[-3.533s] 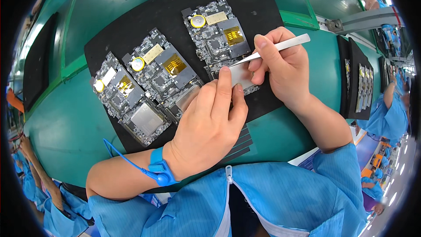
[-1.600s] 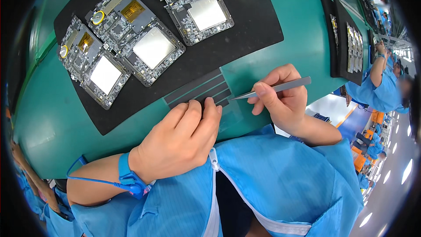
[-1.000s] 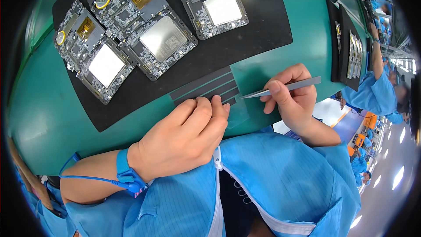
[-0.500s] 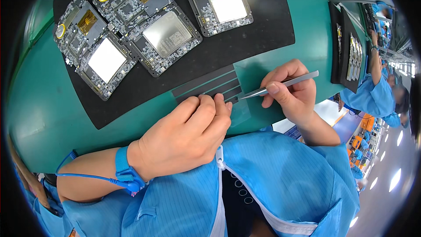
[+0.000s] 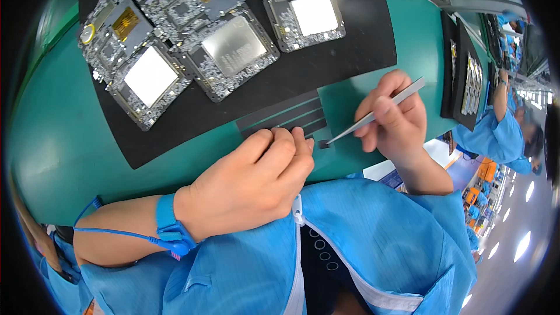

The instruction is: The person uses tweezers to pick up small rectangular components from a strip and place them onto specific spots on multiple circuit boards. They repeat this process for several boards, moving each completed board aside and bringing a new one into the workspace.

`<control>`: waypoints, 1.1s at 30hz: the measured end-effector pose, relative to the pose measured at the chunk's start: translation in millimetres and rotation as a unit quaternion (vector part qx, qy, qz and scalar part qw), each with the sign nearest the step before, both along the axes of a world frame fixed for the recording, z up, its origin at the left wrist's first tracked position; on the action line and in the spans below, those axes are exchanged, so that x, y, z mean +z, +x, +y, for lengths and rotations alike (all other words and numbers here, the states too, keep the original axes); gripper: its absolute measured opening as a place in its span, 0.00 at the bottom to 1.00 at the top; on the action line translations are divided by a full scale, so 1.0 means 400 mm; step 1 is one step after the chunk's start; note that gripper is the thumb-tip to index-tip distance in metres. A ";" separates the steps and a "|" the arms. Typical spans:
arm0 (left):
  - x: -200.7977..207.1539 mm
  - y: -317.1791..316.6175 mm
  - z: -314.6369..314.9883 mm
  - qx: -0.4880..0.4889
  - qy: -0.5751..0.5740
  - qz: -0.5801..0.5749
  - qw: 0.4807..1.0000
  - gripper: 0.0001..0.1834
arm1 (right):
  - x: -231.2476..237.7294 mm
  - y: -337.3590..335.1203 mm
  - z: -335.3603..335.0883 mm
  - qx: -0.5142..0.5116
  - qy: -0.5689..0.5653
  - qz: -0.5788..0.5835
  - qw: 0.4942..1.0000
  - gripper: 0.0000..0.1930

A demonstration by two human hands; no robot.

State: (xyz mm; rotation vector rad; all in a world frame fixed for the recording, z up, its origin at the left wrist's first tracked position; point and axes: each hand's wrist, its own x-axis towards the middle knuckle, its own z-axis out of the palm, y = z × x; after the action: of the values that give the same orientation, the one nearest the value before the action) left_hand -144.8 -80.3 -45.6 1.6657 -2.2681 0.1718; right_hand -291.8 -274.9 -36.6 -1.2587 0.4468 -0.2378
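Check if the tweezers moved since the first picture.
Yes: the tweezers moved toward the person's jacket, from reaching over the black mat to pointing past its near edge.

Bright white strips of light (image 5: 522, 247) shine at the far right, beyond the green worktop (image 5: 70, 151).

Tweezers (image 5: 364, 121), right of centre, are smooth metal; dark strips (image 5: 280, 108) at centre look matt; plates (image 5: 233, 45) along the top, glossy metal; the worktop (image 5: 76, 157), smooth; the smock (image 5: 379, 227) below, cloth.
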 end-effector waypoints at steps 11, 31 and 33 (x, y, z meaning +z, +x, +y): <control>0.063 0.072 0.026 0.282 0.045 -0.041 0.957 0.27 | 0.051 0.371 -0.016 0.044 -0.092 -0.015 0.995 0.09; 0.026 0.100 0.027 0.241 0.019 -0.082 0.967 0.25 | 0.045 0.414 0.006 0.101 -0.121 0.024 0.987 0.11; 0.027 0.100 0.026 0.240 0.019 -0.086 0.967 0.25 | 0.046 0.415 0.006 0.101 -0.126 0.026 0.986 0.11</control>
State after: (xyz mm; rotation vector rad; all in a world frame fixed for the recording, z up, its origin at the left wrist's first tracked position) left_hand -104.9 -69.8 -34.8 2.2760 -1.9429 0.4001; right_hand -126.0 -272.3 -18.1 -1.5507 0.3366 -0.0907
